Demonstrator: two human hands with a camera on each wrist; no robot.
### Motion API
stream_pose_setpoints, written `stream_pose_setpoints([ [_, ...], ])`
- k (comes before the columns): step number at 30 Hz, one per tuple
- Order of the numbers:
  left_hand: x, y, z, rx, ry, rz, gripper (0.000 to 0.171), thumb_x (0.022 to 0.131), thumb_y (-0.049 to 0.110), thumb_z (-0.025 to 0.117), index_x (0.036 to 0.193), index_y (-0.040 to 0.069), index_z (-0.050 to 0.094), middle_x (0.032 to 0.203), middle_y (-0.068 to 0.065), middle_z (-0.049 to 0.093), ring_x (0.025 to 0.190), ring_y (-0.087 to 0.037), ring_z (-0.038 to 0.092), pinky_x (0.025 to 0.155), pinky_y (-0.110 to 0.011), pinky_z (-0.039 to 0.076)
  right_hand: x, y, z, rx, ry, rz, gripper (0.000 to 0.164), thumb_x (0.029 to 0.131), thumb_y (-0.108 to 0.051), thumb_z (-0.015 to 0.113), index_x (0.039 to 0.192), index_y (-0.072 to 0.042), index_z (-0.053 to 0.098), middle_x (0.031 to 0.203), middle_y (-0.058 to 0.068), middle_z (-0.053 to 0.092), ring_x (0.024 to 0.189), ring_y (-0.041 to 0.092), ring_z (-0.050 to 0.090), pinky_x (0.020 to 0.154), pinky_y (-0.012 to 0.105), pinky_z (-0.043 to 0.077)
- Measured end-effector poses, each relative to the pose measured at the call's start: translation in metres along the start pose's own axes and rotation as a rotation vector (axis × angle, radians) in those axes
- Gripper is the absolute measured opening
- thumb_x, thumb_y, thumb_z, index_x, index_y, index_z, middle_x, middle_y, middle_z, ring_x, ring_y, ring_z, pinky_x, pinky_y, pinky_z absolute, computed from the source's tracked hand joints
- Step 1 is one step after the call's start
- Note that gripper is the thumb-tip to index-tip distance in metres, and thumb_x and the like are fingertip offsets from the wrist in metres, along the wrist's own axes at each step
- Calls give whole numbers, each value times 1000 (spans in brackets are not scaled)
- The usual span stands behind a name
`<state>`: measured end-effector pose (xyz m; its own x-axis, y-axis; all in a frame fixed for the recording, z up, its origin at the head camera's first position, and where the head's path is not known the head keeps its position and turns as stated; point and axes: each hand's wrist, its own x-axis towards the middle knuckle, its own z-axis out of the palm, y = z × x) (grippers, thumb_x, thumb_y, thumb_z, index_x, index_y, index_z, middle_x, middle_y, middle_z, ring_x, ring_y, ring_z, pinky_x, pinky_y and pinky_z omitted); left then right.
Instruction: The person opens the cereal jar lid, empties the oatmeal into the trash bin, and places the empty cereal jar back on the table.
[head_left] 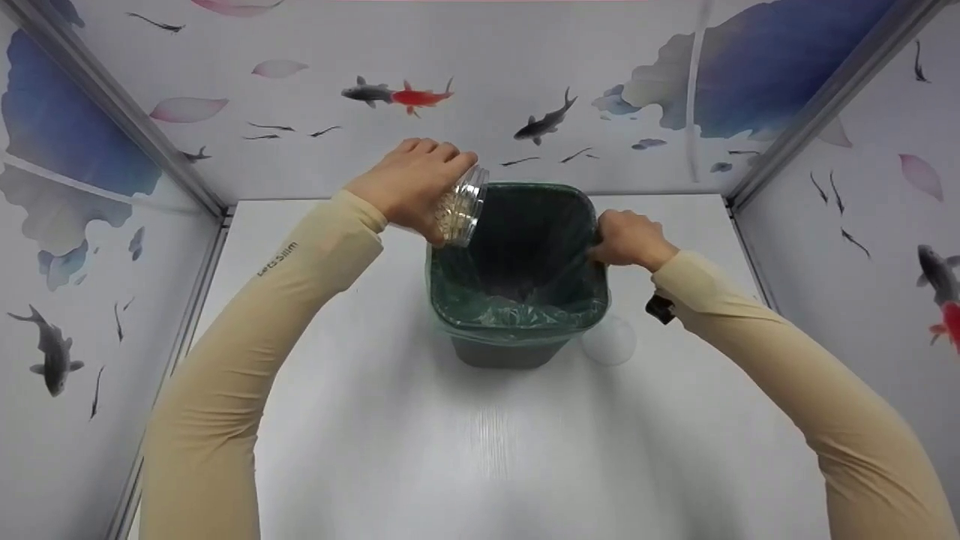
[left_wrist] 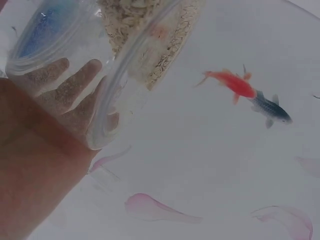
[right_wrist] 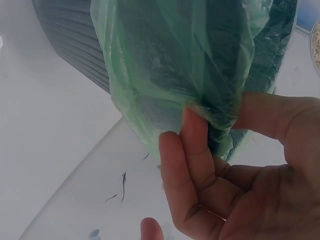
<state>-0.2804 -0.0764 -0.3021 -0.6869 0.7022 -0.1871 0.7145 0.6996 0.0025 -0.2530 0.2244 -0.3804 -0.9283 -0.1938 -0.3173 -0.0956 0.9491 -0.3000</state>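
Note:
My left hand (head_left: 412, 184) grips a clear jar (head_left: 466, 206) of pale oat-like flakes (left_wrist: 131, 22). The jar is tipped on its side above the left rim of a grey trash bin (head_left: 510, 355), its mouth facing the opening. Through the clear wall in the left wrist view, fingers show wrapped along the far side. A green plastic liner (head_left: 517, 313) covers the bin's inside and folds over the rim. On the right, my right hand (head_left: 634, 238) pinches the rim and liner between thumb and fingers. The bin's bottom lies in dark shadow.
A round translucent disc (head_left: 609, 340), like a lid, lies on the white table (head_left: 420, 450) right of the bin. Walls printed with fish (head_left: 544, 124) and petals enclose the back and both sides. Metal rails (head_left: 840, 101) run along the corners.

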Motion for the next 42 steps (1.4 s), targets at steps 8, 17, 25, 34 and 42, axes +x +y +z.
stream_pose_setpoints([
  [8,6,6,-2,39,-19,4,104,64,41,88,144,5,33,136,-20,44,127,-39,37,109,-50,23,1,0,1,-33,10,-3,29,84,-23,67,68,-6,50,69,8,51,68,30,51,65,55,46],
  [17,12,11,-4,79,-28,26,103,63,40,88,144,6,33,135,-20,45,126,-39,38,109,-50,23,1,0,2,-34,19,6,25,83,-22,66,71,-4,52,74,11,54,71,33,52,71,61,45],
  [25,16,15,-5,111,-32,39,105,61,38,90,143,5,34,133,-21,46,125,-39,39,108,-50,24,0,0,2,-32,24,1,25,83,-21,66,69,-6,51,73,10,53,70,31,51,71,60,45],
  [34,17,19,-5,140,-31,58,104,61,40,90,143,7,34,132,-20,47,124,-39,39,107,-48,25,-2,-1,2,-32,21,1,24,83,-20,64,68,-7,50,71,8,50,69,30,49,71,59,45],
  [42,19,21,-5,174,-32,61,103,62,42,89,143,7,34,132,-19,47,124,-38,40,107,-48,26,-1,0,1,-47,12,-4,23,83,-21,64,72,-4,54,78,15,58,77,37,58,75,62,45],
])
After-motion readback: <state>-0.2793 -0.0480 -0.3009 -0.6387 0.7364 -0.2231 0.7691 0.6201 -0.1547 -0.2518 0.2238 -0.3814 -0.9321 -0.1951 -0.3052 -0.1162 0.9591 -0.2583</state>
